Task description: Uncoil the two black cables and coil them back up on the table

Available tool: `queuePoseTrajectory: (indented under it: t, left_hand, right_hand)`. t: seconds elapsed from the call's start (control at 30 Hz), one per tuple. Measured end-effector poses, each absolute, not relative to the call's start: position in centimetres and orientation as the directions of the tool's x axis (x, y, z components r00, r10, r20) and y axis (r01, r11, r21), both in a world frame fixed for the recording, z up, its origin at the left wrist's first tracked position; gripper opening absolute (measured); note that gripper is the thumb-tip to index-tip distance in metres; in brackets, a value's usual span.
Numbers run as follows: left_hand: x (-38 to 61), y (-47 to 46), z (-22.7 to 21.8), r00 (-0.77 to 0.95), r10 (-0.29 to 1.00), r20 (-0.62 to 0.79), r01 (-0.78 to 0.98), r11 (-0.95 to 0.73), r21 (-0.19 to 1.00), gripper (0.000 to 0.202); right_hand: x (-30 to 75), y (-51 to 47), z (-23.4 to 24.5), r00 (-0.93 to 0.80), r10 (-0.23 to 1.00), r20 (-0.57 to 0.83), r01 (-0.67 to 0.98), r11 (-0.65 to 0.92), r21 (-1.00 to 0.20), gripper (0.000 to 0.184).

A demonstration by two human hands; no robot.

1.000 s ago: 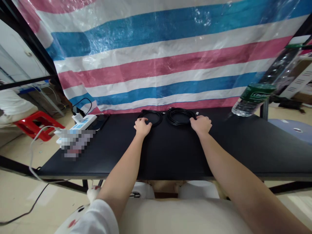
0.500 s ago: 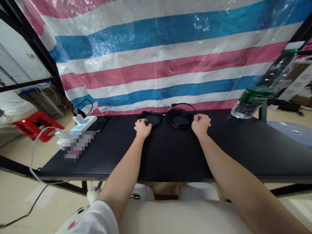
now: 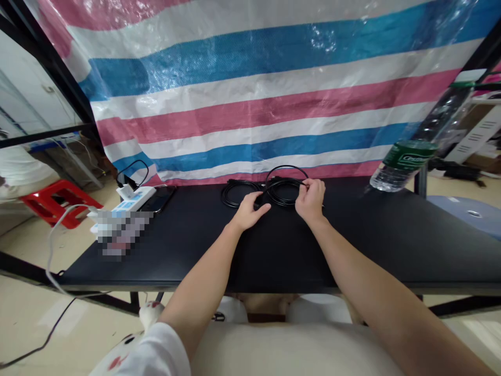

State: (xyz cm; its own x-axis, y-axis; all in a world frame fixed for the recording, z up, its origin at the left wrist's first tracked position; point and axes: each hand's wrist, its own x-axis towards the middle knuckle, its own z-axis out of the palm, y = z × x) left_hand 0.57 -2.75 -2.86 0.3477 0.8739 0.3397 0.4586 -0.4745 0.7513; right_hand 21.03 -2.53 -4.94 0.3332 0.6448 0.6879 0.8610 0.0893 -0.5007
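Note:
Two coils of black cable lie side by side at the back of the black tabletop (image 3: 188,250). My right hand (image 3: 311,199) is closed, pinching the right-hand cable (image 3: 282,201) at the coil's right side. A loose loop of that cable rises above its coil. My left hand (image 3: 250,211) is at the coil's left edge, thumb and fingers apart; whether its fingertips touch the cable I cannot tell. The left-hand cable coil (image 3: 229,196) rests just behind and left of my left hand, partly hidden by it.
On the left are a white power strip (image 3: 136,199) with plugs and a dark phone (image 3: 162,199). A tilted-looking water bottle (image 3: 407,156) stands at the back right. A striped plastic sheet (image 3: 250,94) hangs behind the table. A red stool (image 3: 62,201) stands beyond the left side.
My left hand has left the left-hand coil and moved right to the other coil, its fingers opening. My right hand has shifted slightly left with the cable, whose loose loop now leans left.

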Motion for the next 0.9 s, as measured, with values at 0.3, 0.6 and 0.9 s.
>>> queuePoseTrajectory:
  t: [0.3,0.6,0.9]
  left_hand:
    - [-0.7,-0.7,-2.9,-0.152,0.954,0.260,0.093,-0.248,0.964,0.038]
    - [-4.2,-0.1,0.0,-0.250,0.950,-0.190,-0.658,-0.023,0.753,0.050]
    - [-6.5,0.5,-0.4,-0.289,0.925,-0.246,-0.761,-0.066,0.645,0.046]
  right_hand:
    - [23.5,-2.8,-4.5,0.629,0.563,0.535,0.708,-0.131,-0.694,0.043]
    - [24.2,-2.4,-4.6,0.679,0.709,0.191,0.641,-0.446,-0.624,0.043]
    - [24.9,-1.8,-5.6,0.751,0.598,0.280,0.531,-0.295,-0.794,0.019]
